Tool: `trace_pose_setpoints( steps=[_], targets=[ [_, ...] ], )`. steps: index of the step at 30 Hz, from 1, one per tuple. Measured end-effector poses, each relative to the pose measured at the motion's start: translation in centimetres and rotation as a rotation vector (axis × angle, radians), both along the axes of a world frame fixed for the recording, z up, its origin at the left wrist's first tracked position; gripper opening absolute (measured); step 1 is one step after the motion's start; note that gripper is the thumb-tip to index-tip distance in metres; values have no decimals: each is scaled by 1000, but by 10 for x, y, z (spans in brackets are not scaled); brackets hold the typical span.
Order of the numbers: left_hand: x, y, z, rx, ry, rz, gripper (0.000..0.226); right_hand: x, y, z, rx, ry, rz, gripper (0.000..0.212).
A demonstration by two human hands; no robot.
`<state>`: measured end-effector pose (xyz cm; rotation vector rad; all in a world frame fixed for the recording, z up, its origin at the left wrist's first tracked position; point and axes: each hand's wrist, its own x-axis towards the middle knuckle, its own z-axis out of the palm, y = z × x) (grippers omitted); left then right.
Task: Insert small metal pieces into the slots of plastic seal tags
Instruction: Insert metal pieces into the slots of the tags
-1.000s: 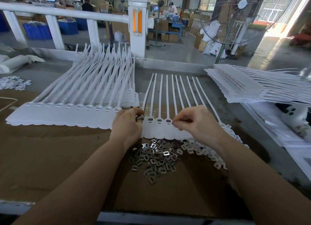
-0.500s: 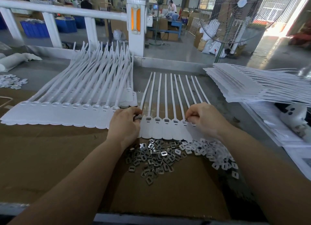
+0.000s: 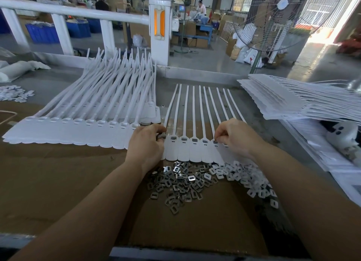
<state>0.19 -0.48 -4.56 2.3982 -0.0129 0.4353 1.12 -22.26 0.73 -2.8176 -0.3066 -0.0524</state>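
Observation:
A strip of joined white plastic seal tags (image 3: 188,150) lies in front of me, straps pointing away. Several of its slots hold a small metal piece. My right hand (image 3: 237,137) pinches a metal piece (image 3: 215,142) at a slot toward the strip's right end. My left hand (image 3: 145,143) has its fingers curled at the strip's left end, gripping several small metal pieces (image 3: 162,136). A heap of loose metal pieces (image 3: 181,182) lies on the brown cardboard (image 3: 58,182) just below the tags, with small white plastic pieces (image 3: 246,176) beside it on the right.
A fanned stack of white tag strips (image 3: 78,124) lies to the left. Another stack (image 3: 293,102) sits at the right. More white pieces (image 3: 13,93) lie far left. A white railing post (image 3: 160,26) and a standing fan (image 3: 273,18) stand beyond the bench.
My right hand has shifted rightward along the strip, from a middle slot to one nearer the right end. My left hand has stayed at the strip's left end.

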Motion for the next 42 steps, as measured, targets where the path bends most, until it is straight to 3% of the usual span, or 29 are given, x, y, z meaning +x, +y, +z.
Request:
trace_pose_setpoints(
  steps=[7,16,22,42],
  targets=[
    [0,0,-1,-8,10,4,28,3,2,3,-39,28,-3,14],
    [1,0,-1,-9,2,4,27,4,0,-2,-19,-84,-9,14],
    [-2,1,-1,-8,6,5,28,-2,-4,-7,68,-115,-42,22],
    [0,2,0,-15,23,4,28,-5,-6,-13,11,-132,-59,37]
  ],
)
